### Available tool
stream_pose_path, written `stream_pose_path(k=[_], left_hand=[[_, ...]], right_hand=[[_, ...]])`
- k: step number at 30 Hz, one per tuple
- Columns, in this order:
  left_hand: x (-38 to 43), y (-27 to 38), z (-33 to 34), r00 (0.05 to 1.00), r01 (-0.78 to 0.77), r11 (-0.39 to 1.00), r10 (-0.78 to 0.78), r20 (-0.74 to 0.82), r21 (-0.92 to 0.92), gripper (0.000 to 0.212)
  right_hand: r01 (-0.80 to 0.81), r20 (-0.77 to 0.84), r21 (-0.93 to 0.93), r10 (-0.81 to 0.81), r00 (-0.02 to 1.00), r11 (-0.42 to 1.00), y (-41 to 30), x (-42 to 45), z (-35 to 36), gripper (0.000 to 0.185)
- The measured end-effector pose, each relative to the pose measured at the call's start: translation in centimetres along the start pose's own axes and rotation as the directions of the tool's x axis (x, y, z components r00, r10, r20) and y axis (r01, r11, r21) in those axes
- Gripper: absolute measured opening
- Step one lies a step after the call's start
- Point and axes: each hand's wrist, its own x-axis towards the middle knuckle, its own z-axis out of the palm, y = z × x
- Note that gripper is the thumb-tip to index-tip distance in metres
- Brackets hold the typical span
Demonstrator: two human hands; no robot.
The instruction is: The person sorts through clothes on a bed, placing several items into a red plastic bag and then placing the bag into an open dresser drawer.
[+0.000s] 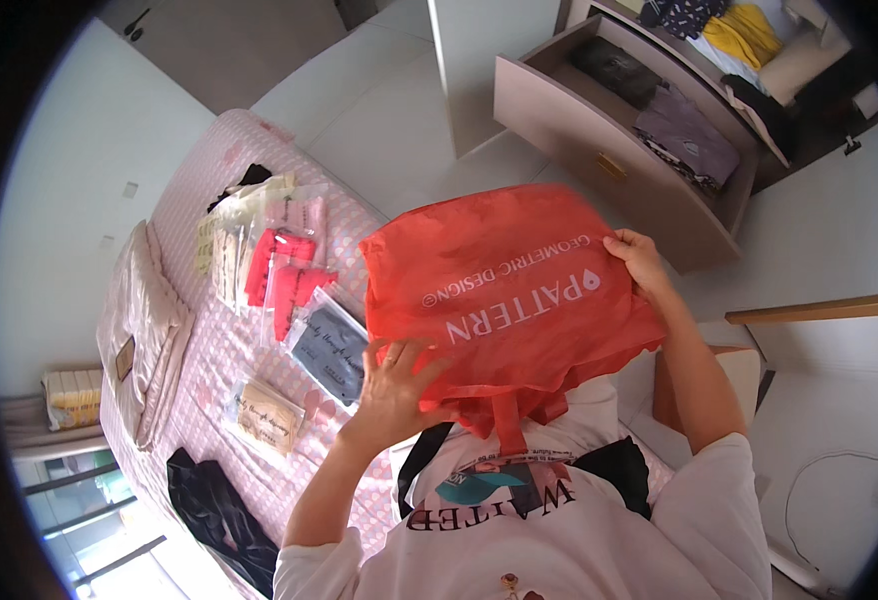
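Observation:
A red fabric bag (506, 285) with white printing is held up in front of my torso, its handles hanging near my shirt. My right hand (637, 262) grips its right edge, fingers partly hidden by the fabric. My left hand (401, 379) lies against its lower left side with fingers spread; the thumb is near the underside. On the bed to the left are a zip bag with dark blue cloth (330, 345), red folded cloths in clear bags (281, 262), cream packets (229, 262) and a zip bag with beige cloth (266, 420).
The bed (206, 360) bears a folded satin quilt (142, 337) and a black garment (221, 517). At the upper right an open drawer (604, 161) holds folded clothes, with more clothes (743, 34) above it. A wooden-edged piece (818, 307) juts in at the right.

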Motion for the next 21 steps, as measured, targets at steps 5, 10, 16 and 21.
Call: stream_pose_path(k=[5,10,16,21], left_hand=[[0.7,-1.0,1.9,0.979,-0.086,0.994,0.071,-0.192,-0.071,0.017],[4.8,-0.8,-1.0,0.864,-0.033,0.984,-0.059,-0.499,-0.174,0.012],[9.7,-1.1,-4.8,0.81,-0.117,0.927,-0.118,-0.574,-0.356,0.009],[10.9,-1.7,-6.3,0.757,-0.122,0.915,-0.165,-0.632,-0.385,0.008]], right_hand=[[0.096,-0.037,-0.069,-0.098,0.994,0.993,-2.9,-1.0,-0.3,0.016],[0.148,-0.238,-0.35,-0.24,0.941,0.925,-7.3,-5.4,0.5,0.048],[0.685,0.478,-0.722,-0.646,0.595,0.097,-15.1,-15.2,5.6,0.087],[0.658,0.509,-0.744,-0.734,0.45,-0.113,-14.0,-12.3,6.0,0.044]])
